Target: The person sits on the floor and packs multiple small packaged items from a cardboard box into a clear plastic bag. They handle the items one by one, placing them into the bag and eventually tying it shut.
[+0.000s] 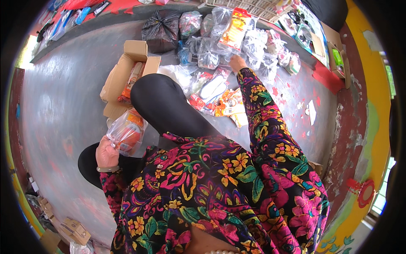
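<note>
My left hand (107, 152), with a bangle at the wrist, grips the gathered neck of a clear plastic bag (128, 131). Orange and red packaging shows through that bag, beside my bent knee. Stretched forward, my right hand (237, 63) is at the near side of a pile of knotted clear plastic bags (207, 54). Just above it is an orange and white printed packet (236, 30) bearing writing. Whether the right fingers hold anything is hard to see. White insole-like pieces (213, 87) and orange printed wrappers (230, 103) lie on the floor below the pile.
An opened cardboard box (119, 77) with orange packets stands left of my knee. A black plastic bag (160, 31) sits at the far end of the pile. Behind is a pale plastic crate (253, 9). Along the right runs a peeling painted wall (352, 127). Torn paper (311, 111) lies nearby.
</note>
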{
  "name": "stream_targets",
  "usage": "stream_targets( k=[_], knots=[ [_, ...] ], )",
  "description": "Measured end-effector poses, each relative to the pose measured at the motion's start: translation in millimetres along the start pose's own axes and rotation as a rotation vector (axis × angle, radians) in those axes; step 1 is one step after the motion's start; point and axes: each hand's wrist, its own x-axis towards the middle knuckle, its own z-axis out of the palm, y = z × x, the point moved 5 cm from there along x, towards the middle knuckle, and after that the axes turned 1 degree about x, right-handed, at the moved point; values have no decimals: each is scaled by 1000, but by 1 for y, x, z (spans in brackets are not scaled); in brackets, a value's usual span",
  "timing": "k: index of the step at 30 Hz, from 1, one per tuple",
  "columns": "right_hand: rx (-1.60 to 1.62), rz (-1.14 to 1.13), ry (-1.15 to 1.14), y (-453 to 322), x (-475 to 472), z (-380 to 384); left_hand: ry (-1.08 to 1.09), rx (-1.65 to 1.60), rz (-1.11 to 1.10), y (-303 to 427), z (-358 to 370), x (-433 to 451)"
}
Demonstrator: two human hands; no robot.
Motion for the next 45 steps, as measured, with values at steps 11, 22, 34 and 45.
stream_targets(
  k=[11, 22, 34, 45],
  knots=[
    [509, -301, -369, -235, -11, -30, -4, -103, 156, 44, -4, -17],
    [-466, -1032, -338, -429, -10, 8, 11, 192, 31, 56, 29, -61],
    [-1007, -992, -333, -396, 44, 171, -62, 100, -206, 28, 75, -100],
    [-768, -634, -349, -371, 43, 180, 1, 121, -247, 31, 83, -129]
  ],
)
